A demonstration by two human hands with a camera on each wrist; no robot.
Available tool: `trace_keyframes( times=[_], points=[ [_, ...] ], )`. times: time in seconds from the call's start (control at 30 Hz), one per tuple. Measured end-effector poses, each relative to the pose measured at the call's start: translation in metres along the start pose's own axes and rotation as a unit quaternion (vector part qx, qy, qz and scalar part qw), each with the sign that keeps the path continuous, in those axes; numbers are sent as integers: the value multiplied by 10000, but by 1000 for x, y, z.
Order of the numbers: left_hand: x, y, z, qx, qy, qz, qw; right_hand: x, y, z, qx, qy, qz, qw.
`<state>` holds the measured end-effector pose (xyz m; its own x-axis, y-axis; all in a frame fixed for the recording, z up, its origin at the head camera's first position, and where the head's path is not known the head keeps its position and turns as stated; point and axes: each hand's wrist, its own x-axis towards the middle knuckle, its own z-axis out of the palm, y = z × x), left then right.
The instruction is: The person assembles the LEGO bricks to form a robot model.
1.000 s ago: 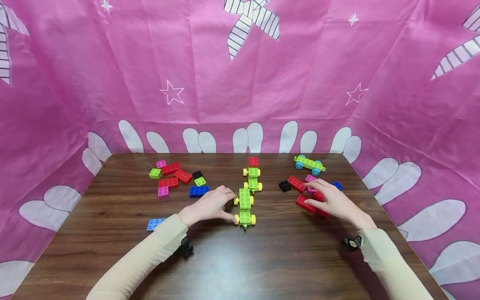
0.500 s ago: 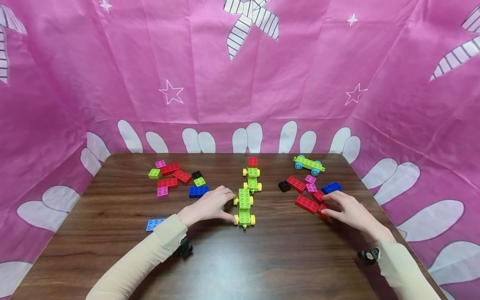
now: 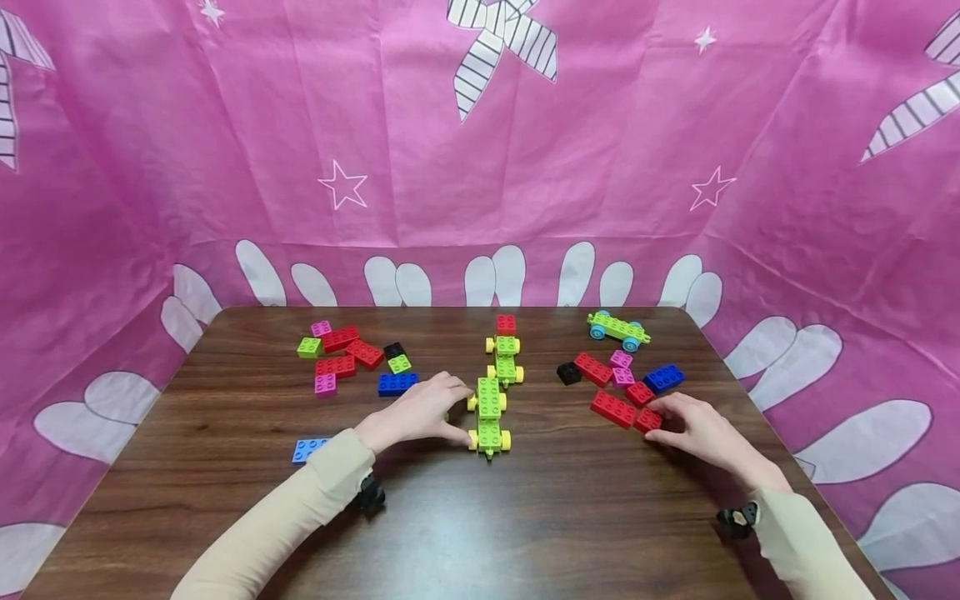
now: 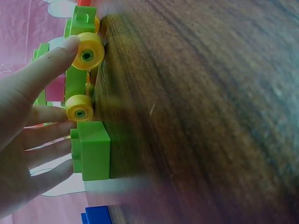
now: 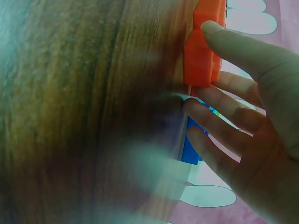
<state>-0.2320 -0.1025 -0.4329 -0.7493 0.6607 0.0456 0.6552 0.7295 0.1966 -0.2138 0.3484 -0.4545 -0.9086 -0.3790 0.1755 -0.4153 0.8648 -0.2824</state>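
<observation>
My left hand reaches in at the near side of a lime-green toy car with yellow wheels and a green brick stacked on it. In the left wrist view, the thumb touches one wheel and the index finger touches the other wheel. Beside the other fingers lies a loose green brick, mostly hidden in the head view. My right hand pinches a small red brick, thumb on its near side and index finger on its far side. Its other fingers are spread near the table.
Red, pink and black bricks, plus a blue brick, lie around the right hand. A second yellow-wheeled car stands behind the first. A blue-wheeled car base is at back right. Several bricks lie at left, with a light blue brick nearer.
My right hand has moved right and toward me, from over the pink and red bricks down to the small red brick. The left hand has stayed at the car.
</observation>
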Motion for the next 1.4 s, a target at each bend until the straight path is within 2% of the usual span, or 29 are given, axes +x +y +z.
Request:
trace_keyframes(
  times=[0.33,0.6,0.87,1.17,1.4],
  points=[
    [0,0,0,1,18,12,10000,0,-1,-2,-93,-44,-96,9999],
    [0,-1,-2,-13,13,26,10000,4,-7,-10,-255,345,-397,9983],
    [-1,0,-4,-34,-15,-1,10000,16,-18,-21,6,271,-330,9991],
    [0,-1,-1,50,9,29,10000,33,-30,-20,82,410,-647,9970],
    [-1,0,0,109,129,93,9998,50,-48,-15,369,244,-672,9968]
  ],
)
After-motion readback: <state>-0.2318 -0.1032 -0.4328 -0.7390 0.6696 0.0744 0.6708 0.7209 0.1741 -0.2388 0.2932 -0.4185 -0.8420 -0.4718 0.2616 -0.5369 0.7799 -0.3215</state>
